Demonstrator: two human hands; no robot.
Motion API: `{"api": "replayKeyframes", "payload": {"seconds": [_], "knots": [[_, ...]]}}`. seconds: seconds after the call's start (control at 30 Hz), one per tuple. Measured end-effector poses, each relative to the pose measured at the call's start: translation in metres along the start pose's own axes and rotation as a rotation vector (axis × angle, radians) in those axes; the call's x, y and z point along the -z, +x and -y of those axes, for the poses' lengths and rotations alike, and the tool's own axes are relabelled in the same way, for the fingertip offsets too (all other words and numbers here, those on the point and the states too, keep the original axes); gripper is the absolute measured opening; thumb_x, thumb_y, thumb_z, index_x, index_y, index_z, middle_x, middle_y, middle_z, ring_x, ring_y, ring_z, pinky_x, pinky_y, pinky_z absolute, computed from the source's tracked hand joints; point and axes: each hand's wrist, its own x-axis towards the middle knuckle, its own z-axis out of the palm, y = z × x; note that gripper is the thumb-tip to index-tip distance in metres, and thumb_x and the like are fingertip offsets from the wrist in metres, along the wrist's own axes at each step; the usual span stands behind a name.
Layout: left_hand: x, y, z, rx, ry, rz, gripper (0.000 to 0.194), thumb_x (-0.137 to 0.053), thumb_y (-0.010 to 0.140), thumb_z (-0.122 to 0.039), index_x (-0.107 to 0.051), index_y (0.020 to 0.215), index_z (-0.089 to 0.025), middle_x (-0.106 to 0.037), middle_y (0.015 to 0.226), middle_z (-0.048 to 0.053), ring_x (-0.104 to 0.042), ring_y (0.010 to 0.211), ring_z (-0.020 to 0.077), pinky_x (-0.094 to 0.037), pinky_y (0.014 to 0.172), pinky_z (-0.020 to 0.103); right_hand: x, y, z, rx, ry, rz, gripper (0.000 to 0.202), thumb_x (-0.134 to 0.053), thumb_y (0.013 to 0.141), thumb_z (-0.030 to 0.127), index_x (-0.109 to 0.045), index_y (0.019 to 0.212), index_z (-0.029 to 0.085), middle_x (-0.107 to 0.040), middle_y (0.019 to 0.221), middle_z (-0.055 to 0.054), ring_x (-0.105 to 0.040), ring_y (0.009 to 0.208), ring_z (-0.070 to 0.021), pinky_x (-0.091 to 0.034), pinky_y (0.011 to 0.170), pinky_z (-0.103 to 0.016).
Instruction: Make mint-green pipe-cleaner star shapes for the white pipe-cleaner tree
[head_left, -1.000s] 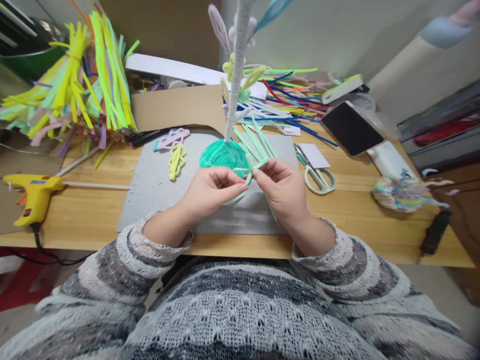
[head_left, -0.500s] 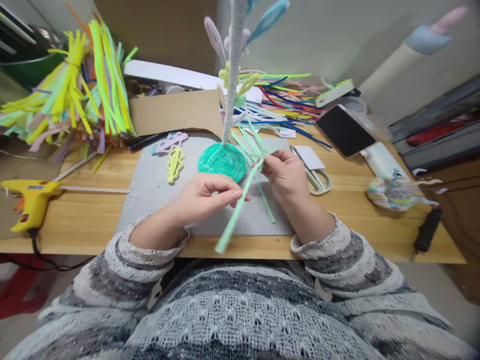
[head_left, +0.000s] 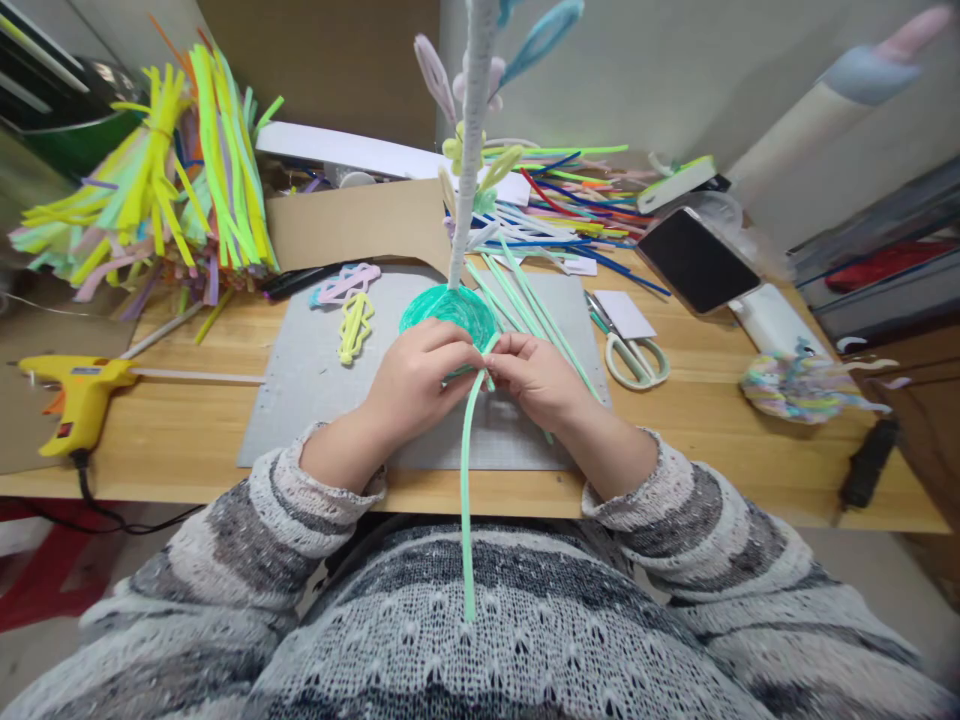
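Closer together now, our left hand [head_left: 412,378] and right hand [head_left: 538,378] pinch the green stem [head_left: 466,450] between fingers [head_left: 511,352], near the disc [head_left: 421,303]; its tail [head_left: 469,580] overhangs the tabletop [head_left: 525,493] and, snagging our sweater [head_left: 360,620], could tug the stem loose.

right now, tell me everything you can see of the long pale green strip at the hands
The pale green strip is long, slender and fuzzy-looking, like a pipe cleaner. Its upper part meets the grip of the left hand and right hand, where short green bits poke out; the fingers hide how these join it. Below, it runs in a slight curve toward the wearer, across the view of the grey mat and wooden table. Its loose end lies before the striped sweater; contact there is unclear.
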Motion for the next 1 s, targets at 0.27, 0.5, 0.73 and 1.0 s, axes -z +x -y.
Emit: {"api": "replayKeyframes", "payload": {"seconds": [0.27,0.5,0.73,1.0], "knots": [[-0.0031,-0.0011,-0.0009,-0.038,0.059,-0.148,0.007,-0.062,0.086,-0.02,-0.067,0.081,-0.019,-0.066,0.079,0.004,-0.059,0.074,0.0163,-0.047,0.068,0.03,-0.0008,-0.0019,0.0023,0.076,-0.004,-0.009,0.023,-0.078,0.064,0.031,-0.059,0.069,0.017,-0.059,0.057,0.005,-0.051,0.053,-0.0076,-0.041,0.056,-0.023],[-0.0049,-0.0018,-0.0013,-0.045,0.07,-0.133,0.009,-0.06,0.087,-0.021,-0.068,0.082,-0.02,-0.065,0.077,0.003,-0.057,0.072,0.0159,-0.046,0.066,0.03,-0.0027,-0.0053,0.0046,0.175,-0.209,-0.062,0.016,-0.072,0.068,0.026,-0.058,0.068,0.018,-0.063,0.06,0.003,-0.057,0.056,-0.0102,-0.046,0.058,-0.024],[-0.003,-0.0024,-0.0021,0.004,0.102,-0.147,0.01,-0.061,0.087,-0.025,-0.067,0.08,-0.023,-0.07,0.092,0.003,-0.059,0.09,0.0205,-0.042,0.082,0.039,-0.0034,-0.0082,-0.0008,0.213,-0.276,-0.081,0.016,-0.071,0.069,0.027,-0.057,0.071,0.018,-0.062,0.065,0.002,-0.06,0.06,-0.0116,-0.047,0.057,-0.024],[-0.0028,0.0011,-0.0051,0.298,-0.141,-0.044,0.008,-0.068,0.079,-0.027,-0.064,0.074,-0.021,-0.07,0.078,0.002,-0.061,0.082,0.021,-0.042,0.082,0.039,-0.0064,-0.0097,0.0007,0.163,-0.335,-0.099,0.011,-0.066,0.066,0.02,-0.057,0.07,0.018,-0.059,0.067,0.003,-0.056,0.059,-0.0107,-0.044,0.056,-0.024]]}}
